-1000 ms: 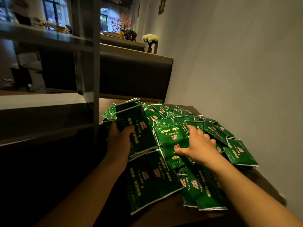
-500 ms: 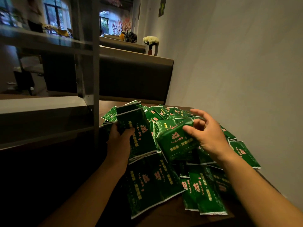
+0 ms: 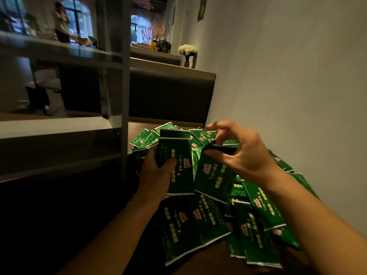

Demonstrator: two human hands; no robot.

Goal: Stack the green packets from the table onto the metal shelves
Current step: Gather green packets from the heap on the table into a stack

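A heap of green packets with pink and yellow print covers the dark wooden table. My left hand grips a small stack of green packets, held upright above the heap. My right hand pinches the top edge of one green packet, which hangs tilted right beside the stack. The metal shelves stand to the left, with the upright post close to my left hand.
A plain wall runs along the right of the table. A dark bench back rises behind the table, with a vase of white flowers on its ledge. A person stands far off by a window.
My right hand has lifted one packet off the heap and carried it left, until it hangs beside the stack in my left hand. The left hand has stayed in place.
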